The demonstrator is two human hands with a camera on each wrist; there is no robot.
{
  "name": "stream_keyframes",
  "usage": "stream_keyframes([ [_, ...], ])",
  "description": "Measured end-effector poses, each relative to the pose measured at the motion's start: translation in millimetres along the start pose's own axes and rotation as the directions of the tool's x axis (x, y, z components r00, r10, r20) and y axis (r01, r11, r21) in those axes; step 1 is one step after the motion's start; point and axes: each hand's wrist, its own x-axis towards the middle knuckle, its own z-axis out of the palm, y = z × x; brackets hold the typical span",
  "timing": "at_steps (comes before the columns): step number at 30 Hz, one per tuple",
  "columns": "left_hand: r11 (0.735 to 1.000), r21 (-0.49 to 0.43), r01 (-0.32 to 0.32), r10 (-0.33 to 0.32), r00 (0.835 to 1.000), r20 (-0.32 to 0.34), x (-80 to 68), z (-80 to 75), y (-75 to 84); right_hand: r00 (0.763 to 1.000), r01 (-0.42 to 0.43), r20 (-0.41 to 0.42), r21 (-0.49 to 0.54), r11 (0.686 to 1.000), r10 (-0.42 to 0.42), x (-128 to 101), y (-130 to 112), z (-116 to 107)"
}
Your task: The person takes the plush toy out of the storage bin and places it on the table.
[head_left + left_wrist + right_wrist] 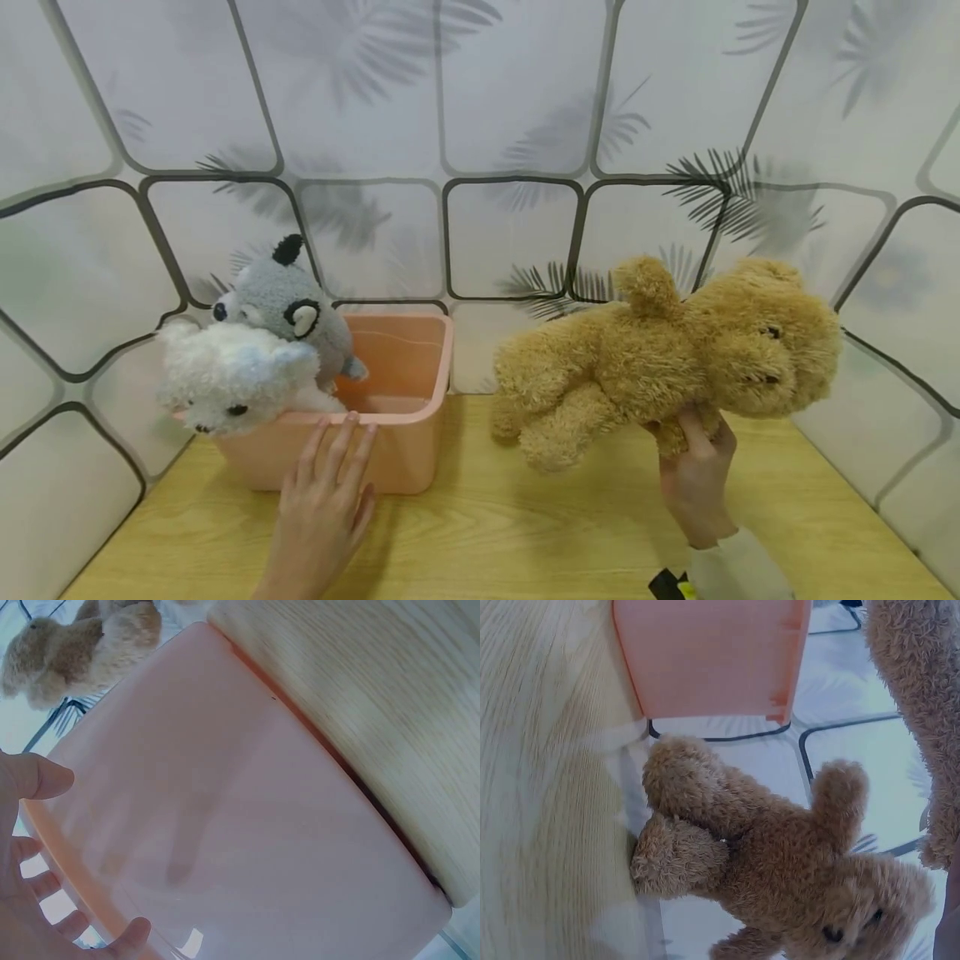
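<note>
My right hand (699, 467) holds a shaggy tan teddy bear (645, 358) by a lower limb, sideways above the table with its head to the right. In the right wrist view a teddy bear (772, 840) shows beside more brown fur (922, 690) at the edge; I cannot tell whether both are one toy. My left hand (322, 492) lies with extended fingers against the front rim of a pink plastic bin (405, 450). A white plush toy (232, 375) hangs over that rim, and a grey plush animal (270, 292) with dark-edged ears sits behind it in the bin.
The bin stands on a wood-grain table (480, 533), left of the bear. Behind and at both sides rises a pale curtain (510, 242) with dark grid lines and leaf prints. A black and yellow piece (671, 586) shows by the right sleeve (738, 567).
</note>
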Motion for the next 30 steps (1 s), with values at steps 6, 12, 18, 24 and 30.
stream_keyframes([
  [6, 1.0, 0.002, 0.002, -0.002, 1.0, -0.005, -1.5, 0.4, 0.2, 0.998, 0.026, -0.056, -0.022, 0.999, -0.027, 9, -10, -10],
  [12, 1.0, -0.003, 0.005, -0.005, 1.0, -0.014, -0.7, 0.8, -0.2, 0.974, -0.06, -0.223, -0.12, 0.991, 0.032, 17, -25, -14],
  [18, 1.0, -0.001, 0.004, -0.004, 1.0, 0.0, 0.0, 0.5, 0.4, 0.944, -0.152, -0.322, -0.238, 0.959, 0.069, 23, -42, -18],
  [24, 1.0, -0.002, 0.006, -0.007, 1.0, -0.012, 0.7, 1.6, 0.5, 0.973, 0.013, -0.228, -0.096, 0.995, -0.035, 34, -48, -23],
  [30, 1.0, 0.005, 0.005, -0.005, 1.0, -0.004, 0.3, 1.9, -0.1, 0.967, 0.089, -0.239, -0.015, 0.996, -0.089, 46, -56, -32],
])
